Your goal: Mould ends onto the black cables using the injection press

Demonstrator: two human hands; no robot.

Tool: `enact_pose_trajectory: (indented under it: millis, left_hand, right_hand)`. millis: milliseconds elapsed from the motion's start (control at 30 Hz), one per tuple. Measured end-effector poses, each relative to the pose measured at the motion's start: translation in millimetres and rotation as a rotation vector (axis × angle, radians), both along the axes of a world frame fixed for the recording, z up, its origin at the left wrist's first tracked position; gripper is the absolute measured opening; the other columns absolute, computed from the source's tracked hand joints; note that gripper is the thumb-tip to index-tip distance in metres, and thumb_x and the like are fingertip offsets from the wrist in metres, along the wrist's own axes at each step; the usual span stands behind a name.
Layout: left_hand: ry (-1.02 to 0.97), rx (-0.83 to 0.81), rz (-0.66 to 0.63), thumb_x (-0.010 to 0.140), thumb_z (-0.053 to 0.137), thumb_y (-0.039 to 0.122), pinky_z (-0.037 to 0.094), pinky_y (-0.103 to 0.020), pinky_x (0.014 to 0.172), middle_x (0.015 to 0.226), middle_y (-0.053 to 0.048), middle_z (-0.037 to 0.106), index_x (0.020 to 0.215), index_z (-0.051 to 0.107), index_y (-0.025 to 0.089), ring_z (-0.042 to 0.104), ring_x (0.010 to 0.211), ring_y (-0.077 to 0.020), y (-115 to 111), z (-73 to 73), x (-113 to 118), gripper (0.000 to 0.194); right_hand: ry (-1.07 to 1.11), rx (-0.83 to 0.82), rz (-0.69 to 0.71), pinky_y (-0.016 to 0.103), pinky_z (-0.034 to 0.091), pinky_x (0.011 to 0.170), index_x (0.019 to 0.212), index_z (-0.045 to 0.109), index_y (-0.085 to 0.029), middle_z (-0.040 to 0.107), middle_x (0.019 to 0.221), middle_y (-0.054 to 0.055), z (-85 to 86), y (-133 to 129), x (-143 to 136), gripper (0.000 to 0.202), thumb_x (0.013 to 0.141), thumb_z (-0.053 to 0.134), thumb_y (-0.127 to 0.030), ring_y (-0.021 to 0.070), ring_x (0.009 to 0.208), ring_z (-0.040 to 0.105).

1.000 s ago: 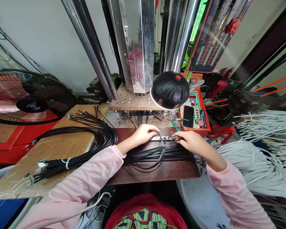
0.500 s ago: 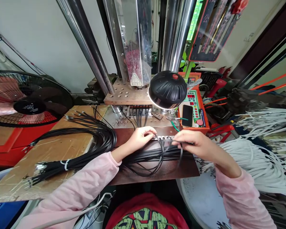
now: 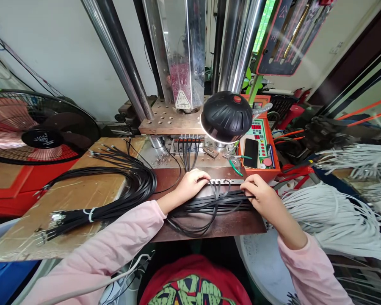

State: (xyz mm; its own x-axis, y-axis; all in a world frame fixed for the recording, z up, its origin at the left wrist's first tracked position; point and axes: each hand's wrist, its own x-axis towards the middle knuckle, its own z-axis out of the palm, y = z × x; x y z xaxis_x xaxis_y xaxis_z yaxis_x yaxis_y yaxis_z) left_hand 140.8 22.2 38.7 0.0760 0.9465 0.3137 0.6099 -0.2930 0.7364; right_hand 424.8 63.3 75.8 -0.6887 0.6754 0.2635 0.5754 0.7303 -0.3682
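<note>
My left hand [image 3: 195, 183] is closed, its thumb and fingertips pinched at the left end of a slotted metal strip [image 3: 230, 182]. Black cables sit in the strip's slots and loop down toward me. Beyond the strip's right end, my right hand [image 3: 258, 192] pinches at the end of a black cable at the right side of a flat bundle of black cables [image 3: 222, 203]. Its fingertips partly hide what they grip. The bundle lies on a brown metal plate [image 3: 241, 224]. Farther back, several black cables [image 3: 188, 154] run into a mould under the press.
A press [image 3: 174, 120] with a black lamp [image 3: 226, 118] stands ahead. Green-handled pliers [image 3: 235, 166] and a phone [image 3: 250, 153] lie by the orange control box [image 3: 266, 146]. At left are tied black cables [image 3: 104, 214] and a fan [image 3: 42, 137]; at right, white cables [image 3: 330, 220].
My right hand has moved right and down, off the strip to the bundle's right end. My left hand stays at the strip's left end. The view has shifted slightly.
</note>
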Motion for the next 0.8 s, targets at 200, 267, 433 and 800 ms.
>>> enact_pose_trajectory:
  millis: [200, 267, 433, 800]
  left_hand:
    - [0.027, -0.027, 0.014, 0.084, 0.062, 0.014, 0.049, -0.032, 0.087, 0.087, -0.002, 0.074, 0.084, 0.073, 0.020, 0.063, 0.088, -0.0180, 2.0, 2.1, 1.9, 0.012]
    - [0.067, -0.005, 0.022, 0.084, 0.062, 0.015, 0.048, -0.034, 0.090, 0.089, -0.003, 0.074, 0.084, 0.073, 0.019, 0.063, 0.091, -0.0193, 3.2, 3.0, 1.9, 0.011]
    - [0.031, -0.076, -0.019, 0.084, 0.061, 0.016, 0.050, -0.032, 0.086, 0.090, -0.005, 0.073, 0.085, 0.073, 0.017, 0.066, 0.087, -0.0186, 11.7, 5.2, -1.6, 0.012]
    - [0.144, 0.060, -0.250, 0.091, 0.051, 0.017, 0.050, -0.031, 0.087, 0.092, -0.006, 0.070, 0.088, 0.070, 0.017, 0.063, 0.090, -0.0181, 15.3, 1.0, -15.3, 0.019]
  right_hand:
    - [0.323, 0.023, 0.011, 0.029, 0.049, 0.082, 0.094, 0.067, -0.021, 0.064, 0.097, 0.006, -13.1, 16.0, -17.3, 0.027, 0.090, 0.045, -0.006, 0.0178, 0.092, 0.063]
    - [0.363, -0.034, 0.033, 0.029, 0.050, 0.081, 0.090, 0.068, -0.020, 0.065, 0.094, 0.006, -15.5, 23.1, -22.3, 0.027, 0.089, 0.045, -0.007, 0.0177, 0.090, 0.063]
    - [0.353, -0.204, 0.039, 0.030, 0.050, 0.081, 0.095, 0.069, -0.021, 0.069, 0.096, 0.004, -16.5, 35.7, -31.2, 0.031, 0.080, 0.047, -0.005, 0.0175, 0.089, 0.065]
    - [0.251, -0.335, -0.040, 0.031, 0.050, 0.081, 0.100, 0.068, -0.021, 0.073, 0.103, 0.004, -5.1, 37.1, -44.4, 0.020, 0.084, 0.057, -0.020, 0.0193, 0.091, 0.067]
